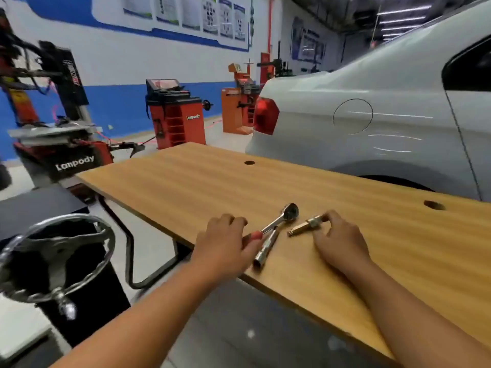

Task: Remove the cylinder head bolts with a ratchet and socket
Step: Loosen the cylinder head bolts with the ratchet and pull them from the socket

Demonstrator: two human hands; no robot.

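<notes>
Both my forearms reach forward over the near edge of the wooden tabletop point(385, 261). My left hand point(225, 244) rests on the red grip of the ratchet point(279, 221), fingers curled over the handle end; the chrome shaft runs up and to the right from under my fingers to the round head, which lies flat on the wood. Just beside the shaft, touching or nearly touching it, a long chrome socket point(265, 251) lies on its side with its open end toward me, close to the tabletop's near edge. My right hand point(338, 241) is right of the tools, fingertips pinching the far end of a brass-coloured fitting point(305, 225) that lies on the tabletop between that hand and the ratchet head. Further out the wood shows two round holes point(433, 205), one near the right side and one toward the far edge. To my left, below tabletop level, stands a chrome handwheel point(57, 257) on a dark unit. Beyond the tabletop a white car point(372, 107) stands on the right, its red tail lamp facing the room. On the left a tyre changer point(53, 115) marked "Lanpody" is blurred, and a red wheel balancer point(175, 115) stands against the blue and white wall.
</notes>
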